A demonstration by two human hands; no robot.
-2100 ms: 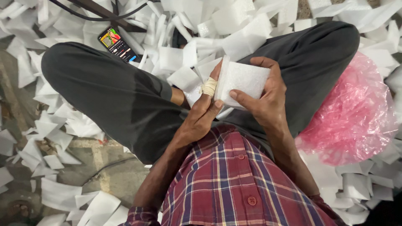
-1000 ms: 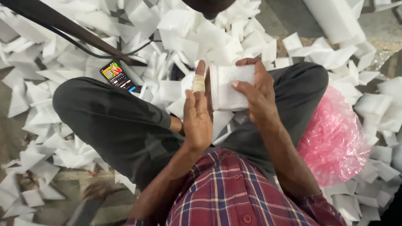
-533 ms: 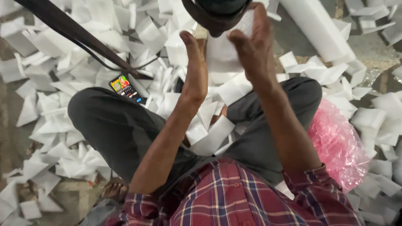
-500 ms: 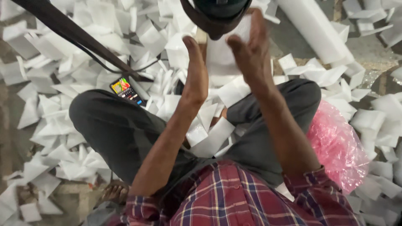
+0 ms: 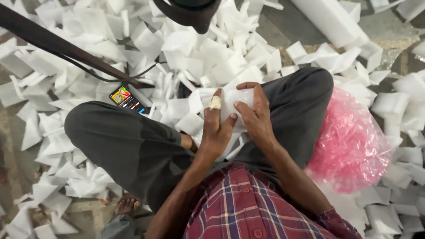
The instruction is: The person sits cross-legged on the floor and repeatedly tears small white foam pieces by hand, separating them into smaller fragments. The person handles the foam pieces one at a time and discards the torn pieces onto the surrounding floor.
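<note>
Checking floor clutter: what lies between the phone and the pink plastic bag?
In the head view: white foam pieces, both hands, the person's crossed legs.

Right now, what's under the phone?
The phone lies on white foam scraps beside a knee. Whatever is beneath those scraps is covered.

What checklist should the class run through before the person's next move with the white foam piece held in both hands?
1. Both hands on the piece: ok. Left hand and right hand both grip the white foam piece.
2. Piece over the lap: ok, it sits between the knees.
3. Bandaged finger covered: ok, the wrap is in place.
4. Pink plastic bag within reach: ok, it lies beside the right thigh.
5. Phone out of the way: ok, it lies apart among the white scraps.
6. Piece undamaged: cannot tell.
</note>
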